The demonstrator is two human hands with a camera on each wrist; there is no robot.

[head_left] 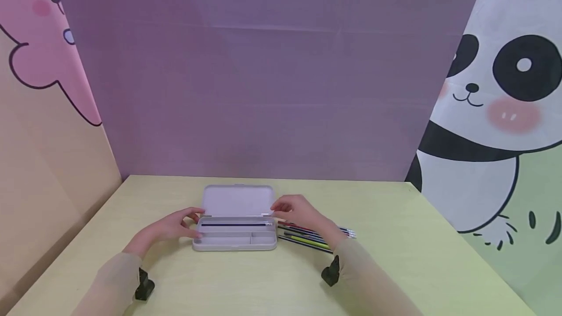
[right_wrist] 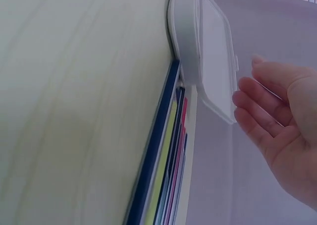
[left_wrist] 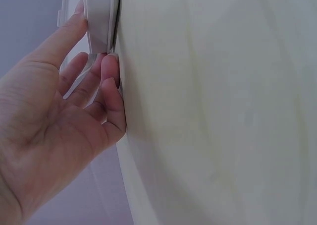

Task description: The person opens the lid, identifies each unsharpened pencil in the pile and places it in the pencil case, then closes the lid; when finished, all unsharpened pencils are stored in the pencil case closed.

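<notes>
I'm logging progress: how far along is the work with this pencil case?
Done: the pencil case is open and one dark pencil lies in its rear compartment. In hand: the left hand holds the case's left end; the right hand, apparently empty, is near the lid. Likely left: packing the loose pencils beside the case.

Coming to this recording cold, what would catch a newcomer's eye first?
Probably the huge cartoon panda at the right, beside the purple backdrop behind the table. Next, the open pencil case, with the left hand at its left end and the right hand by the right edge of its lid. Loose pencils lie just right of the case.
</notes>
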